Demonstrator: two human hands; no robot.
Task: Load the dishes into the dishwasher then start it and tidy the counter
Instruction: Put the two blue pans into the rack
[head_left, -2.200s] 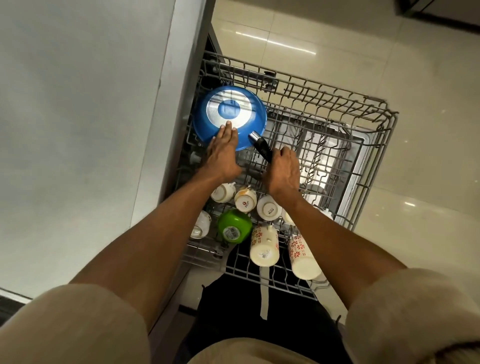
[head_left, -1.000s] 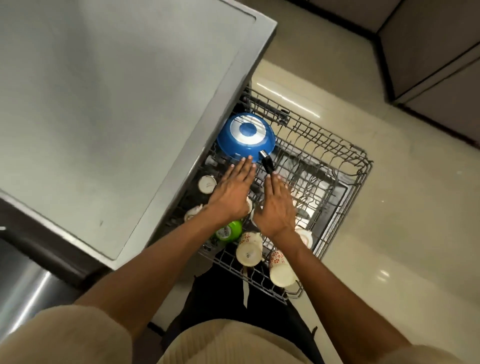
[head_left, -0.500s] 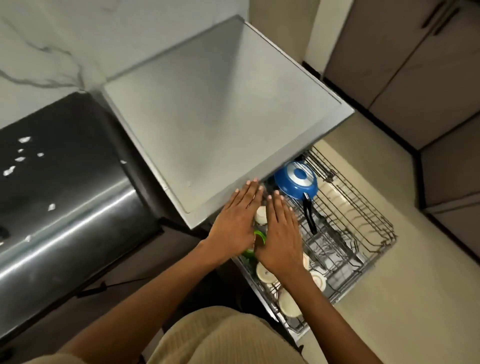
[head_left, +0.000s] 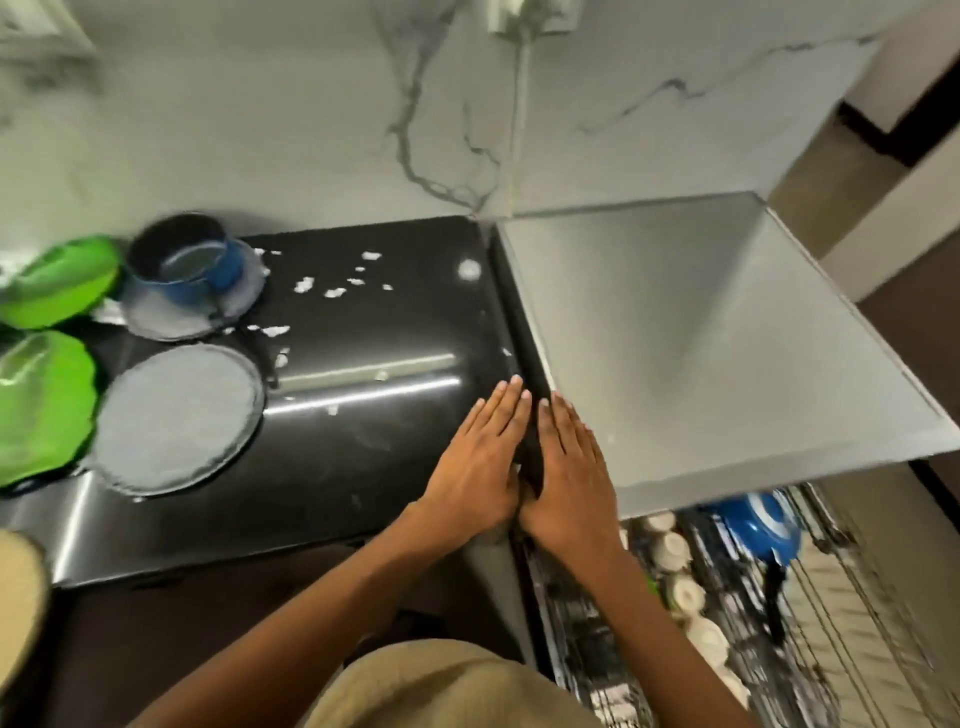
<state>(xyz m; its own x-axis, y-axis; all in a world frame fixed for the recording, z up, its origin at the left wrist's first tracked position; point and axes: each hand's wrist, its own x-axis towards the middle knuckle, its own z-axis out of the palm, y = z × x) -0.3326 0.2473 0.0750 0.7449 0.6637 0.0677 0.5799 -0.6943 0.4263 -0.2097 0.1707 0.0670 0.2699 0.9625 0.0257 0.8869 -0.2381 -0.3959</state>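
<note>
Nearest: rack pulled out lower right, blue pan plus several white cups loaded. Left hand and right hand flat, fingers straight, grasping nothing, straddling the counter seam. Farther left: two grey plates, two green bowls, one blue pot.

Marble wall, hanging white cord

No text, label, brand or number can be read anywhere. The blue pan in the rack carries white marks, perhaps only a pattern, too blurred to read.
</note>
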